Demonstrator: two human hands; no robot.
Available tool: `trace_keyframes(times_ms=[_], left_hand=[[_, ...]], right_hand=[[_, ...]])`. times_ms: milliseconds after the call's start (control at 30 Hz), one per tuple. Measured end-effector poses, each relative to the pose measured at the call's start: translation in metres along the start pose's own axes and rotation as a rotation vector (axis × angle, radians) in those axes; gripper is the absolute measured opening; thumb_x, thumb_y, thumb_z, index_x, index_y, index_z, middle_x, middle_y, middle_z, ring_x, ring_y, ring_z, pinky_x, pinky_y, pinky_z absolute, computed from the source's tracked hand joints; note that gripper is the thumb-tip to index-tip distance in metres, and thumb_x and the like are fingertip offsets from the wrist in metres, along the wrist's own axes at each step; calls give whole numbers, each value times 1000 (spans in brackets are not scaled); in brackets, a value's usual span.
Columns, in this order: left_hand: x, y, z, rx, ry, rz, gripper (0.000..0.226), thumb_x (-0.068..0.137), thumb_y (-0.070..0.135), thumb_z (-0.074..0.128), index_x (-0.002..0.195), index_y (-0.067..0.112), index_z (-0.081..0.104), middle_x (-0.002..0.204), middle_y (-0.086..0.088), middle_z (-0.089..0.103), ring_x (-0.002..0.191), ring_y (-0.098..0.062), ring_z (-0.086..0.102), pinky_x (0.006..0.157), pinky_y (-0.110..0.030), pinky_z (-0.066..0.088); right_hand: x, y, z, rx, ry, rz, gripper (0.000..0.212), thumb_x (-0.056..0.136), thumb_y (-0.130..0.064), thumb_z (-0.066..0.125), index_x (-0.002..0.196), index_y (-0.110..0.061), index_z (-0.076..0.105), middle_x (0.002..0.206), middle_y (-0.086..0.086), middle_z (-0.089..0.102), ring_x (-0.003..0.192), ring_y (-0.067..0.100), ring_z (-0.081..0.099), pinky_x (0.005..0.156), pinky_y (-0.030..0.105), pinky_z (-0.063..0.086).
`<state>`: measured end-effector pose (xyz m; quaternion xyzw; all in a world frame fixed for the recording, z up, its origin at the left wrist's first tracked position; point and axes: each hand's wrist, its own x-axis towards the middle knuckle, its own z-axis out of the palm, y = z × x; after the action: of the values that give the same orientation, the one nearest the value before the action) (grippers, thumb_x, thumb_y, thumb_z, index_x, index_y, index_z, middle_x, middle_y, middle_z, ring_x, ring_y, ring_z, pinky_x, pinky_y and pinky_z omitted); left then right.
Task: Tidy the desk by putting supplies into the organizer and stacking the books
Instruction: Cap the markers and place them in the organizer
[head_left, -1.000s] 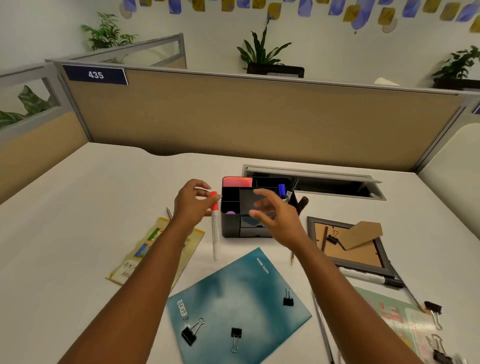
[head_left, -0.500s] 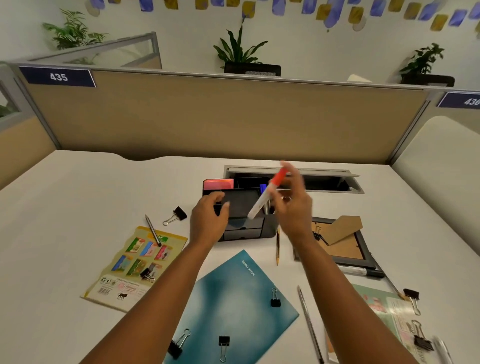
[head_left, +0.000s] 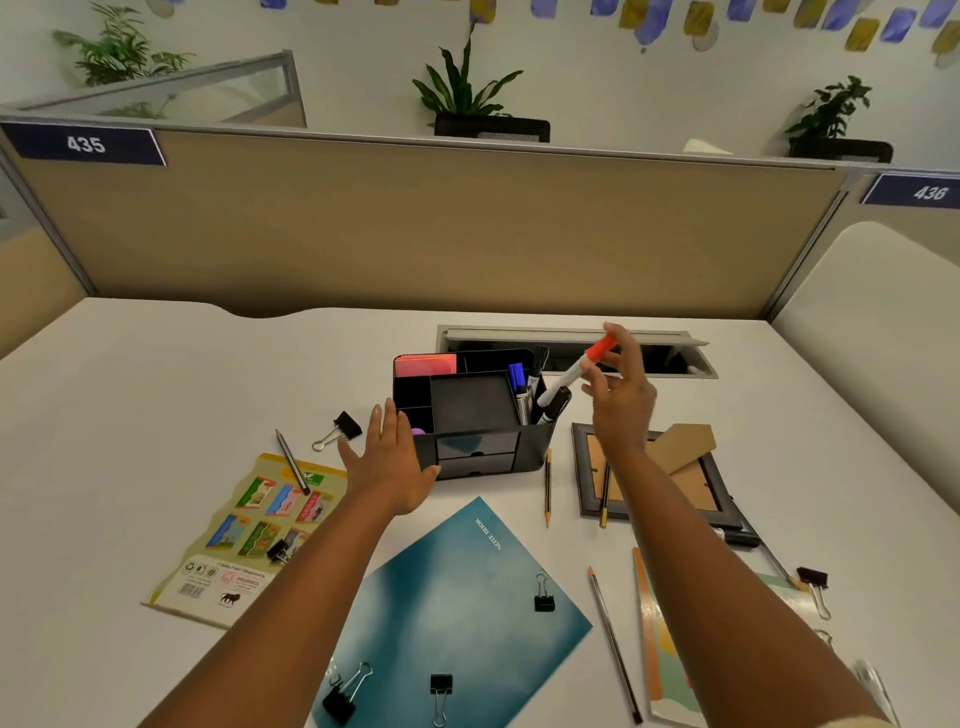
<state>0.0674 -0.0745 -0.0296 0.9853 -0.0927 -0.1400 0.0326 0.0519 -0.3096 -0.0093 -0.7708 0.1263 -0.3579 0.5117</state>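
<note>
The black desk organizer (head_left: 470, 415) stands mid-desk with pink notes and several markers in it. My right hand (head_left: 621, 397) pinches a white marker with a red cap (head_left: 574, 371), its lower end over the organizer's right pen compartment. My left hand (head_left: 389, 462) lies flat with straight fingers against the organizer's left front corner. A teal notebook (head_left: 457, 608) with binder clips on it lies in front. A yellow booklet (head_left: 249, 535) lies at the left, and another book (head_left: 670, 660) at the right is partly hidden by my arm.
Loose pencils (head_left: 547, 488) and a binder clip (head_left: 340, 428) lie around the organizer. A picture frame (head_left: 711, 499) lies face down at the right. An open cable tray (head_left: 670, 358) is behind the organizer. Cubicle partitions close the desk's back and sides.
The marker has passed from my left hand to my right and is now tilted down into the pen compartment. My left hand has let go of the organizer's edge and opened flat beside it.
</note>
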Motion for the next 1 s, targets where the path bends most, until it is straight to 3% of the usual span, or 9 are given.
trace_keyframes(times_ms=[133,233,333,433,500,667,733,867,1000], left_hand=[[2,0,1,35,-2,-6,85,92,54,38,148,11,-9,156,-8,-22,145,-25,-17,115,-57,4],[2,-1,2,52,-2,-2,86,90,55,40,148,11,-8,156,-8,-21,145,-26,-16,115,-57,5],[2,-1,3,75,8,0,89,90,55,42,148,10,-8,156,-9,-21,145,-26,-16,115,-57,5],[1,1,3,94,16,-3,89,90,54,42,148,9,-7,156,-10,-21,145,-26,-16,115,-57,5],[1,0,4,107,23,-7,89,90,54,42,148,8,-7,156,-10,-21,146,-26,-15,115,-57,5],[1,-1,6,94,25,-3,90,89,52,46,148,9,-7,156,-9,-21,146,-27,-10,115,-56,11],[0,0,6,79,26,-1,91,89,50,48,148,8,-7,156,-9,-21,147,-27,-7,115,-55,13],[3,0,8,87,32,-3,93,87,50,52,148,8,-5,156,-9,-21,147,-28,-5,115,-55,15],[4,0,9,87,36,-6,95,86,49,54,148,8,-4,157,-8,-21,147,-28,-1,114,-55,17]], right_hand=[[-5,1,7,-171,-225,-18,45,90,-12,53,132,-26,44,115,13,63,94,23,63,87,37,51],[-11,5,10,-217,-254,-25,40,95,-16,45,134,-25,42,120,14,62,107,26,59,89,30,48],[-16,13,11,-304,-308,-25,36,99,-18,34,134,-22,40,114,15,64,99,24,61,82,24,45],[-21,19,8,-345,-357,-17,39,99,-24,33,137,-21,36,127,13,57,112,24,55,94,30,43],[-26,23,2,-311,-306,-8,40,98,-24,35,137,-20,36,134,10,52,121,23,48,99,33,39],[-47,46,-43,-343,41,147,33,93,-9,45,126,-12,49,119,15,58,110,26,53,88,31,43],[-57,58,-70,-445,141,267,35,87,0,44,120,-10,53,115,17,59,107,31,53,87,38,46],[-77,83,-121,-892,33,373,37,77,7,48,108,-8,62,108,17,62,101,35,52,83,42,42],[-89,96,-140,-980,-128,376,38,77,3,46,109,-12,61,111,11,59,108,30,46,89,41,35]])
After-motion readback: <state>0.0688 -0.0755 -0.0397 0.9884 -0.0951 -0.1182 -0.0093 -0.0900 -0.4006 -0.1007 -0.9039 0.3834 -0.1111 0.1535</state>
